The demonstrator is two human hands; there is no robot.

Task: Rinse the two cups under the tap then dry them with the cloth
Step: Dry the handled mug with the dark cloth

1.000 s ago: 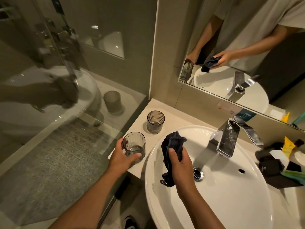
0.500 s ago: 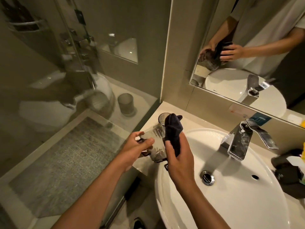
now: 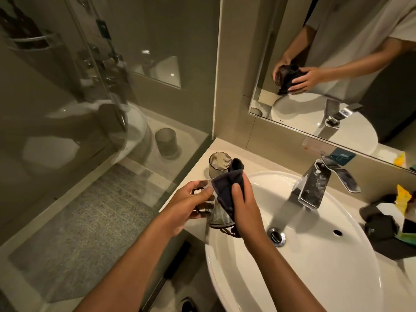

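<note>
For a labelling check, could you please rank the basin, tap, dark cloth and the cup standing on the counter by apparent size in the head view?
1. basin
2. tap
3. dark cloth, partly hidden by the right hand
4. cup on the counter, farther from the camera, so its rank below the cloth is unsure

Beige counter (image 3: pixel 198 174) carries ribbed cup (image 3: pixel 219 165), basin (image 3: pixel 315 266).
</note>
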